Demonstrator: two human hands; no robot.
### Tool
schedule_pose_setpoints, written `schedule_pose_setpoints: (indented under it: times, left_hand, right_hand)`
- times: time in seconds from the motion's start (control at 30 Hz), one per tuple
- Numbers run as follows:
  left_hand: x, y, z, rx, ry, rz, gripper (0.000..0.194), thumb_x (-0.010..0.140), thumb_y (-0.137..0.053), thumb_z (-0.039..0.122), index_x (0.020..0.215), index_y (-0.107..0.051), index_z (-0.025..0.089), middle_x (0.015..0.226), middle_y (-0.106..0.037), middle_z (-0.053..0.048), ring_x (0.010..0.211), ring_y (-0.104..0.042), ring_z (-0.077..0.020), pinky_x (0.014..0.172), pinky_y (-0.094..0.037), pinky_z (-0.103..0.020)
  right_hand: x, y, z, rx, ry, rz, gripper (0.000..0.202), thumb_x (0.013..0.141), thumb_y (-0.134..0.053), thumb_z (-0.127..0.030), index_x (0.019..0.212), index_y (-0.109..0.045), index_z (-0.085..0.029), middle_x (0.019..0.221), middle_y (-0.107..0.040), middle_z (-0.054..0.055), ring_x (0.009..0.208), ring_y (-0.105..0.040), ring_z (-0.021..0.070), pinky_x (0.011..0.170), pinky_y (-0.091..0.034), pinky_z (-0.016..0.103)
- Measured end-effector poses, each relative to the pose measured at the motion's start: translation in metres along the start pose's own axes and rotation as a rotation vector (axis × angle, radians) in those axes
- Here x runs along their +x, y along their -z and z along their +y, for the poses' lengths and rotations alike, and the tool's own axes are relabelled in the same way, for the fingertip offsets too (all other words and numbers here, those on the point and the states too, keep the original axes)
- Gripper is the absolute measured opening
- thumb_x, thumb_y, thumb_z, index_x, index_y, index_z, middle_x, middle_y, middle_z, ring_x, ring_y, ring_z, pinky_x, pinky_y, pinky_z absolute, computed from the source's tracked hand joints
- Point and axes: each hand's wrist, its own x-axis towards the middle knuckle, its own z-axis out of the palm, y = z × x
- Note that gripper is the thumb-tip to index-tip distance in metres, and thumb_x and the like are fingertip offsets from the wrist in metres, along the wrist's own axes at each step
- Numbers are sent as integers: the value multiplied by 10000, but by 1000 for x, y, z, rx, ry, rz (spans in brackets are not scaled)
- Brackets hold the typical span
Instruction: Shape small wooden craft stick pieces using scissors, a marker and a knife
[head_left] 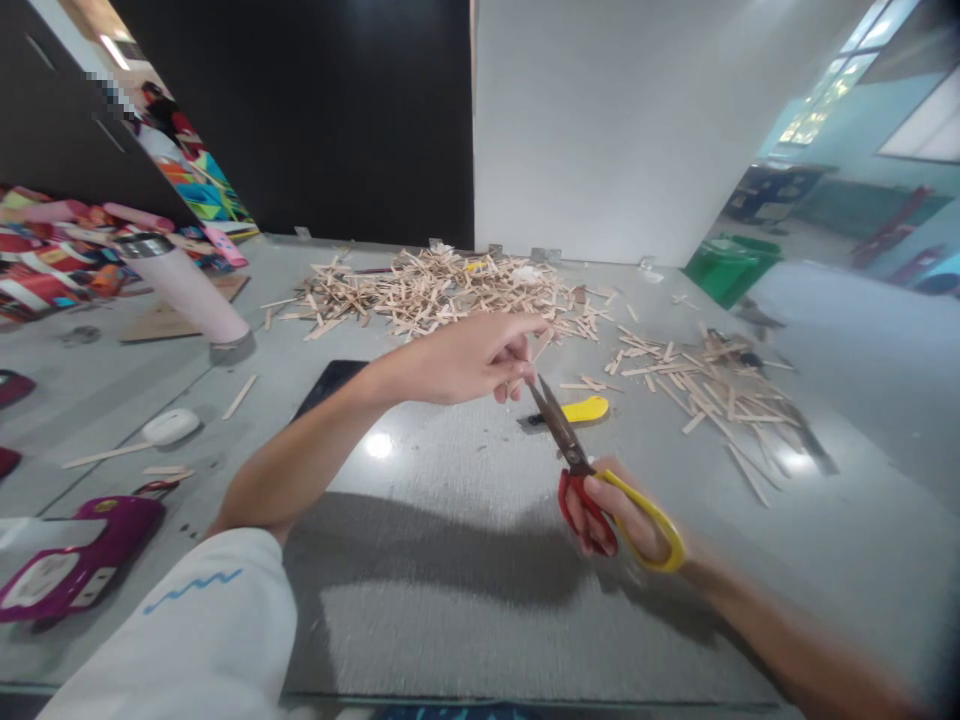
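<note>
My right hand point(626, 515) grips scissors point(576, 458) with one red and one yellow handle. Their blades point up and left, slightly parted, with the tips close to the fingers of my left hand point(480, 360). Between thumb and fingers, my left hand pinches a small wooden stick point(541, 345), partly hidden by the fingers. Just behind the blades lies a yellow utility knife point(585, 410) on the grey table point(450, 620). Beyond my left hand spreads a large pile of thin wooden sticks point(420, 290).
More sticks point(720, 385) are scattered at the right. On the left stand a pale pink bottle point(184, 290), a white earbud case point(171, 427) and a purple device point(82, 560). A dark flat object point(330, 385) lies under my left forearm. Upright panels point(600, 130) border the back.
</note>
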Motion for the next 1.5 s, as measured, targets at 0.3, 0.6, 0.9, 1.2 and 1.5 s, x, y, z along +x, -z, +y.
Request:
schedule_pose_setpoints:
  times: [0.3,0.6,0.9,1.2,1.5]
  left_hand:
    - [-2,-2,-3,-69,-1,23,459,1063,-537,150,1516,-590,204,1031,-731,-69,819,-817,-179,682,-604,-221]
    - [-7,-1,3,-63,42,24,472,1057,-556,141,1525,-589,195,1022,-815,-89,792,-825,-184,689,-621,-237]
    - [-8,-4,8,-39,62,46,514,1082,-535,188,1594,-502,192,848,-780,-40,676,-790,-179,612,-565,-227]
    - [-12,-2,22,38,98,4,266,1110,-516,235,1320,-661,160,933,-772,-68,602,-714,-127,522,-495,-213]
    - [-19,6,17,30,30,-58,383,1063,-540,188,1438,-606,225,1231,-781,-94,783,-801,-145,680,-588,-231]
  right_hand:
    - [0,1,1,25,-9,-9,675,1051,-542,-738,664,-642,-194,416,-465,-55,346,-433,108,466,-524,264]
    - [-1,1,0,16,-3,-7,707,1034,-564,-772,651,-651,-184,426,-486,-39,365,-467,107,438,-469,236]
    - [-1,-1,-6,24,-32,-11,693,1015,-597,-783,662,-647,-188,434,-479,-49,365,-445,102,451,-491,245]
    - [-2,-4,-9,59,-33,-3,708,992,-613,-817,680,-656,-183,450,-487,-49,381,-459,98,458,-479,236]
    - [-2,-1,3,110,57,-100,703,1033,-574,-785,709,-682,-170,430,-497,-48,356,-444,95,467,-525,231]
